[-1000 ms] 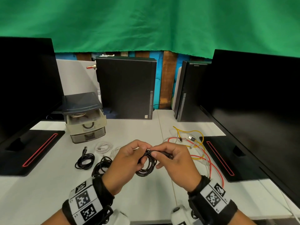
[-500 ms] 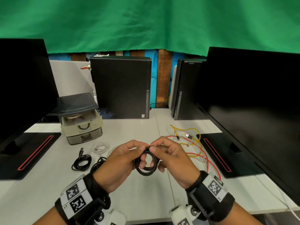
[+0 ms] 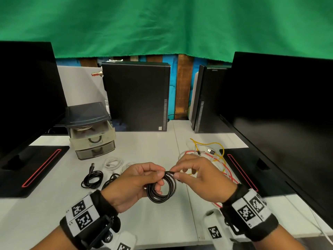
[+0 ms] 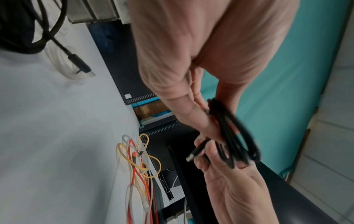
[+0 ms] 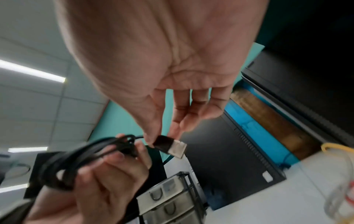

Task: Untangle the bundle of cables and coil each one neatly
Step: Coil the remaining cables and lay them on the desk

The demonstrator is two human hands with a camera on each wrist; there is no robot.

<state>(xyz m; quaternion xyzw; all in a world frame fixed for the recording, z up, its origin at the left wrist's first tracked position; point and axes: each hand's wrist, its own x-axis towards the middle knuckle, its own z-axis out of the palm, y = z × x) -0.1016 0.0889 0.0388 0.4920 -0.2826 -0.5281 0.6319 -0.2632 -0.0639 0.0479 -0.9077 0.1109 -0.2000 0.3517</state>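
A black cable coil hangs above the white desk, held by both hands. My left hand grips the coil's top, fingers curled through the loops. My right hand pinches the cable's USB plug between thumb and forefinger beside the coil. A loose tangle of yellow, red and white cables lies on the desk behind my right hand. Coiled cables lie at the left: a black one, a white one and another black one partly hidden by my left hand.
A small drawer unit stands at the back left. Two black computer towers stand at the back. Monitors flank the desk, their bases on either side. A green cloth hangs behind.
The coil has tightened into a smaller ring. My right hand has shifted from the coil's loops to pinching the plug end at its top right.
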